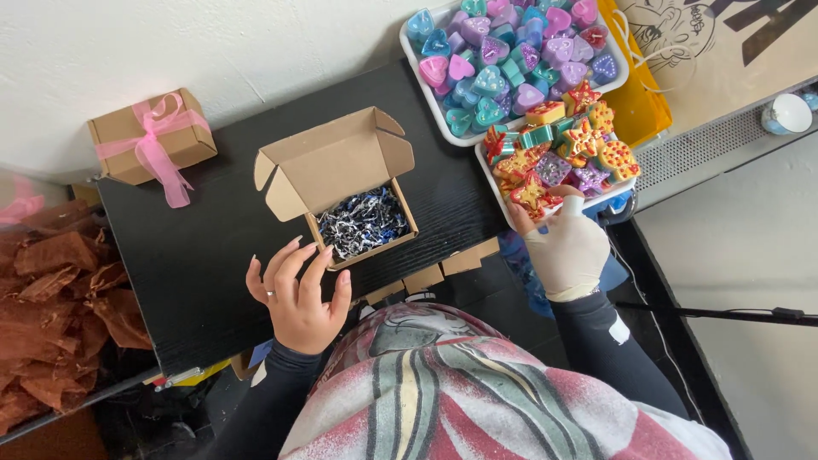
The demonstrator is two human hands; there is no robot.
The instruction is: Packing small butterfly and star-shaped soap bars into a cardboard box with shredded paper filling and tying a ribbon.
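L hand (pixel 298 294), bare & loose, steadies the open box (pixel 362 223) mid-frame; gloved R hand (pixel 567 247) pinches a star piece (pixel 535 196) w/ fingertips—box-filling step, prob. needs carrying it left.

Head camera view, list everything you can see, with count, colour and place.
Open box: one, brown cardboard, lid up, on the desk centre.
Shredded filling: one heap, dark blue and white, inside the open box.
Tied box: one, brown with a pink ribbon, upper left.
Desk: one, black.
Heart shapes: many, pink, purple, teal, in the upper white tray.
Star and block shapes: many, red, yellow, teal, purple, in the lower white tray.
Mesh fabric: a pile, rust orange, far left.
Yellow bag: one, right of the trays.
Left hand: bare, ringed, fingertips at the open box's front edge.
Right hand: light glove, at the lower tray's edge.
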